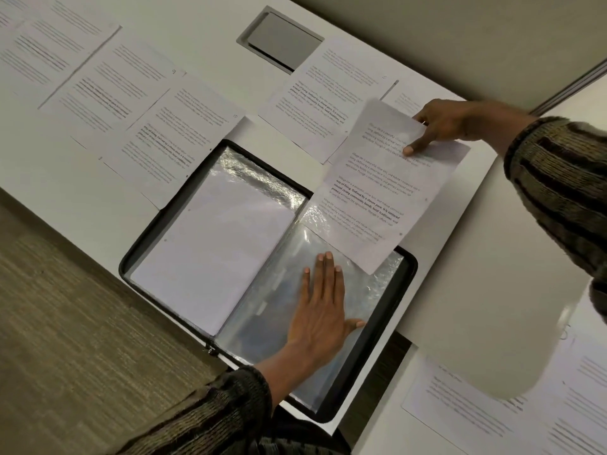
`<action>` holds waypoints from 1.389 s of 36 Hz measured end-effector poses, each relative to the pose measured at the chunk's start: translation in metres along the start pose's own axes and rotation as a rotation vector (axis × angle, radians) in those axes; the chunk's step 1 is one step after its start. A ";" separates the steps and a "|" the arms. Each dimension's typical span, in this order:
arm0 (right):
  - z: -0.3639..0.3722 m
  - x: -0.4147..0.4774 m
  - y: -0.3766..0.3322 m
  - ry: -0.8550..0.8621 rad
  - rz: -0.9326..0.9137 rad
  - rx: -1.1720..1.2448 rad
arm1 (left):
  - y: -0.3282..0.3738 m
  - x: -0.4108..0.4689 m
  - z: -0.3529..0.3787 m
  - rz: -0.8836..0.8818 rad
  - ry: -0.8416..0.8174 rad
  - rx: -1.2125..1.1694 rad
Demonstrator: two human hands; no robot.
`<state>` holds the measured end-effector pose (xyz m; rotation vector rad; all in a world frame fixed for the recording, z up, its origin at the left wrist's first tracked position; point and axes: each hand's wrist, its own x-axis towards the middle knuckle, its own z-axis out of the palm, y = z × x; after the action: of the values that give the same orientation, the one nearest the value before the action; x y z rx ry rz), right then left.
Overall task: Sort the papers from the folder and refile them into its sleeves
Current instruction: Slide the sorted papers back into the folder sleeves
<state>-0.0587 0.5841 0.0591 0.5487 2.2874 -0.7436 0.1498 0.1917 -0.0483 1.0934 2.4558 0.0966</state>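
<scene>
Now my left hand (323, 307) lies flat, fingers straight, on a clear sleeve (282, 326) of the open folder (131, 257) on the table (460, 274). My right hand (440, 126) pinches the top of a printed sheet (377, 195). Its lower edge seems partly tucked into the sleeve. The print is too blurred to read, and other papers (177, 136) run off frame.
</scene>
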 end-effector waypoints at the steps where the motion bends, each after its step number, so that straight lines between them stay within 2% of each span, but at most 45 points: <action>1: 0.001 0.001 0.001 -0.004 -0.009 0.004 | 0.000 0.000 0.000 0.003 0.009 0.011; 7: 0.008 0.007 -0.001 -0.029 -0.041 0.003 | 0.009 0.010 -0.010 0.070 0.007 0.036; 13: 0.007 0.009 -0.003 -0.044 -0.049 0.004 | 0.025 0.037 -0.043 0.061 0.146 -0.185; 19: 0.011 0.007 -0.013 -0.037 -0.072 -0.025 | 0.032 0.096 -0.082 0.221 0.225 -0.065; 23: 0.009 0.005 -0.016 -0.032 -0.079 -0.016 | 0.031 0.128 -0.107 0.220 0.065 -0.137; 27: 0.005 0.003 -0.018 -0.024 -0.087 -0.027 | 0.029 0.149 -0.121 0.176 -0.121 -0.402; 30: 0.000 0.003 -0.017 -0.026 -0.079 -0.007 | 0.027 0.159 -0.122 0.138 -0.164 -0.527; 34: -0.005 0.002 -0.014 -0.003 -0.085 0.016 | 0.023 0.161 -0.116 0.065 -0.094 -0.693; 38: -0.006 0.007 -0.007 -0.009 -0.085 0.015 | 0.021 0.149 -0.109 -0.013 0.108 -0.764; 42: 0.000 0.010 -0.002 -0.036 -0.101 0.022 | 0.013 0.121 -0.096 -0.055 0.304 -0.682; 45: 0.007 0.014 0.001 -0.051 -0.110 0.016 | -0.005 0.091 -0.075 0.005 0.480 -0.535; 47: 0.011 0.015 0.003 -0.052 -0.113 0.007 | -0.023 0.072 -0.056 0.013 0.432 -0.431; 50: 0.016 0.015 0.005 -0.071 -0.101 0.023 | -0.052 0.041 -0.033 -0.051 0.249 -0.258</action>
<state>-0.0587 0.5800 0.0371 0.4134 2.2558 -0.8264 0.0758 0.1900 -0.0459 0.9533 2.5930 0.5486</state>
